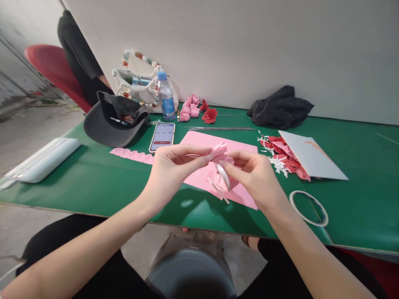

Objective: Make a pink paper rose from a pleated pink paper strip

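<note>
Both my hands are raised over a pink paper sheet (199, 141) on the green table (93, 182). My left hand (170, 166) pinches the top of a small pink paper flower (220, 150) with fringed edges. My right hand (255, 176) grips the same flower from the right, and a loop of white tape (222, 174) curls from its fingers beneath the flower. All fingers are closed on the flower.
A tape roll ring (308, 207) lies at right. Red and white paper scraps (280, 155) sit beside a white card (311, 155). Behind are finished pink and red flowers (199, 109), wires (221, 128), a phone (162, 137), bottle (166, 96), cap (115, 120), beaded bag (137, 83), dark cloth (279, 108). A seated person (77, 58) is at far left.
</note>
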A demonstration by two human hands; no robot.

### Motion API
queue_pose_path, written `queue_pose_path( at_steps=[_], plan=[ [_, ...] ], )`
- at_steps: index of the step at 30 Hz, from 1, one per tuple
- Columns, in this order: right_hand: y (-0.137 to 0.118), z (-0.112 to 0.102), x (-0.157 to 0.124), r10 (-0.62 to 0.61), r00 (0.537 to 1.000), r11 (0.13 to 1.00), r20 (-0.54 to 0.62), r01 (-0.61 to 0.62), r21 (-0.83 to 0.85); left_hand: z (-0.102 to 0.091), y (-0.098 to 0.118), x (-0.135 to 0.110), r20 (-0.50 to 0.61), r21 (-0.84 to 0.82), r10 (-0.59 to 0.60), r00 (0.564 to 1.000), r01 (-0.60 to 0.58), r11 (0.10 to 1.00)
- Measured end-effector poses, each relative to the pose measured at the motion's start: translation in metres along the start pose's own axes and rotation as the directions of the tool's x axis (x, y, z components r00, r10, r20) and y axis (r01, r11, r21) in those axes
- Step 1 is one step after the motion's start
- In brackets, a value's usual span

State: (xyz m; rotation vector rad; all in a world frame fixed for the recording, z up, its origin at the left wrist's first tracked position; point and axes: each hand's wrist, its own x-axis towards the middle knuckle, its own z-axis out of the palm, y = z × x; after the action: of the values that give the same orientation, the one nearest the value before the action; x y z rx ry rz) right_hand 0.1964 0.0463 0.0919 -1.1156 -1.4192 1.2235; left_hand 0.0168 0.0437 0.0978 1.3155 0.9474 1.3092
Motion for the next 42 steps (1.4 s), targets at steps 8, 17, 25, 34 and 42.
queue_pose_path(
  at_steps=[8,17,25,34,42],
  plan=[
    [-0.0011,0.0032,0.0008,0.038,0.999,0.999,-0.009,-0.037,0.036,0.0007,-0.0049,-0.0009,-0.026,0.005,0.036,0.999,-0.036,0.999],
    [-0.0015,0.0025,0.0004,0.062,0.998,0.997,-0.011,-0.062,0.055,0.0003,-0.0018,-0.0011,-0.027,0.042,0.035,0.999,-0.034,0.999],
    [0.0014,0.0050,-0.0012,0.098,0.994,0.991,-0.038,-0.094,0.096,0.0039,-0.0030,-0.0042,-0.028,0.112,0.100,0.995,-0.096,0.989],
    [0.0007,0.0048,0.0006,0.092,0.995,0.988,-0.035,-0.087,0.131,0.0032,-0.0044,-0.0048,0.026,0.065,0.103,0.994,-0.105,0.992],
    [-0.0057,-0.0033,-0.0001,0.117,0.987,0.984,0.115,-0.130,0.121,0.0003,-0.0007,-0.0039,0.021,0.156,0.079,0.997,-0.082,0.984]
  ],
)
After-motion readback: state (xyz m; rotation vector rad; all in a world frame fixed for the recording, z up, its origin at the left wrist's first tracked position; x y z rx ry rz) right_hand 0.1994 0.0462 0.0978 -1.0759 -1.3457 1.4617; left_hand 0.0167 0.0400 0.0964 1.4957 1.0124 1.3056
